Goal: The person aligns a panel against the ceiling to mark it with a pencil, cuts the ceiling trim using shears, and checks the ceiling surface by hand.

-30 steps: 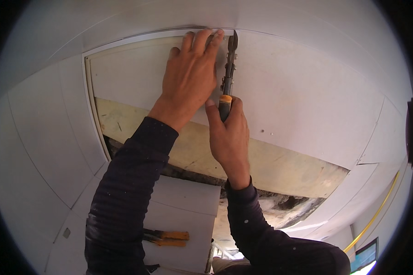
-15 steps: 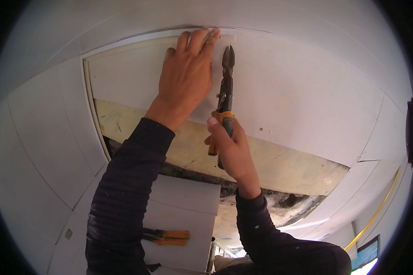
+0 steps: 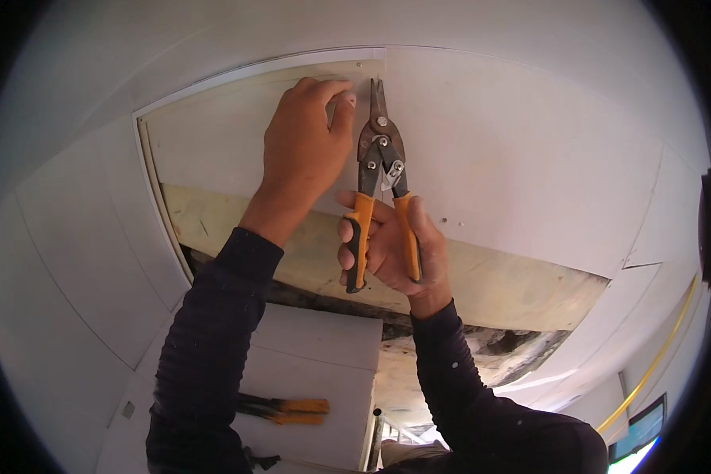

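The right hand (image 3: pixel 391 245) squeezes the orange handles of the tin snips (image 3: pixel 381 170), blades up at the white panel (image 3: pixel 521 150). The left hand (image 3: pixel 302 142) lies flat on the panel beside the blades. Those fingers are close, so a slip could nick them.

Left hand (image 3: pixel 304 138) flat overhead; right hand (image 3: pixel 391 245) clenched.

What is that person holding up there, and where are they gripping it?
The right hand holds metal snips by the orange handles, blades pointing up at the white panel. The left hand holds nothing; it lies flat against the panel.
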The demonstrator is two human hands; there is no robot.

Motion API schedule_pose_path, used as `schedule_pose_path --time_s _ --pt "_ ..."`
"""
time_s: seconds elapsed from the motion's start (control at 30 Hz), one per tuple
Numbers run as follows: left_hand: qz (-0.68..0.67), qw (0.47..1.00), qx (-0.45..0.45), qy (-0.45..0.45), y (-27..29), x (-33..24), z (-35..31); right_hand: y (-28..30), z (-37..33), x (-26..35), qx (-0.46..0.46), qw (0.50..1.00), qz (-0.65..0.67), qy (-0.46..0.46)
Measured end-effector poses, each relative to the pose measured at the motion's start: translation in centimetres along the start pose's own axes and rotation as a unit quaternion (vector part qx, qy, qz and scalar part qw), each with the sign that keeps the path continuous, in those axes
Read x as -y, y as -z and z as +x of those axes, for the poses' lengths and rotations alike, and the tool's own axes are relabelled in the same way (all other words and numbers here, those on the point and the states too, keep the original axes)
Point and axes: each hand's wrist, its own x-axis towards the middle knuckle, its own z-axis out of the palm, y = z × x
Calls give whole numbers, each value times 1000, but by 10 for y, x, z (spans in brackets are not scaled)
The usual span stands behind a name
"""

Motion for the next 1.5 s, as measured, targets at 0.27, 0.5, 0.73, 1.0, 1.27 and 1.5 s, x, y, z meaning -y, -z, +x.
schedule_pose_path --time_s 0.27,0.5,0.73,1.0,1.27,1.5 --pt "-18 1000 2 9 7 -8 11 13 8 3 45 999 29 8" --pt "-22 1000 -1 -6 5 -8 13 10 6 10 34 999 -21 13" --pt "-79 997 -9 7 -2 -9 15 -21 10 29 -96 963 -250 39" --pt "34 998 -19 -45 -11 -15 26 -32 -26 20 -288 872 -395 8" --pt "179 968 -83 -153 -25 -13 46 -17 -26 6 -237 892 -384 -26" --pt "276 917 -118 -264 -19 -8 56 -17 -21 4 -236 893 -381 -28"
